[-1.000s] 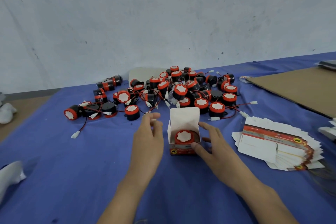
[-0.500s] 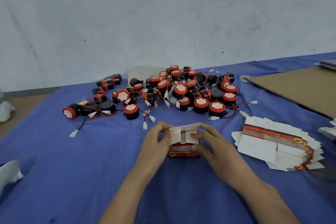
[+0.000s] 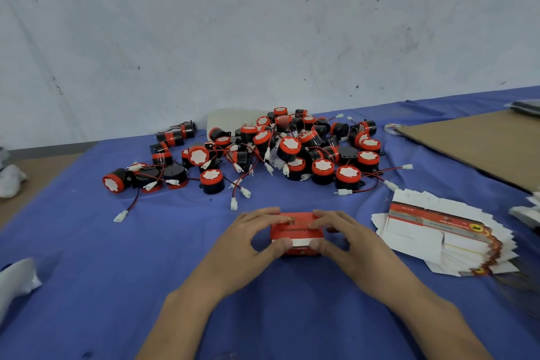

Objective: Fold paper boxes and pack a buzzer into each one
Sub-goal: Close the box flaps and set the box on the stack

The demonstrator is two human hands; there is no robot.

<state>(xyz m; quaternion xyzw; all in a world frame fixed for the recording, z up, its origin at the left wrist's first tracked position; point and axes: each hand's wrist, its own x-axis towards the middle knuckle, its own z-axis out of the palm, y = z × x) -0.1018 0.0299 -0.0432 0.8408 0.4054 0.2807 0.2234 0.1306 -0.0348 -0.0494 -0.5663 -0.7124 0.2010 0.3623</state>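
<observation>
A table spread with blue cloth [image 3: 87,242] carries a heap of round black buzzers with red caps [image 3: 287,149] toward the back (red and black leads with white plugs trail forward). Nearer sits a small red printed paper box [image 3: 295,229]. To its right lies a fanned stack of flat white-and-red box blanks [image 3: 438,231], with a brown cardboard sheet [image 3: 482,143] beyond.

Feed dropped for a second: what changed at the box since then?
The red box, open a second ago with a buzzer showing, has its lid folded down. The left hand and right hand now grip it, thumbs on its front. The buzzer pile and stack of flat boxes stayed put.
</observation>
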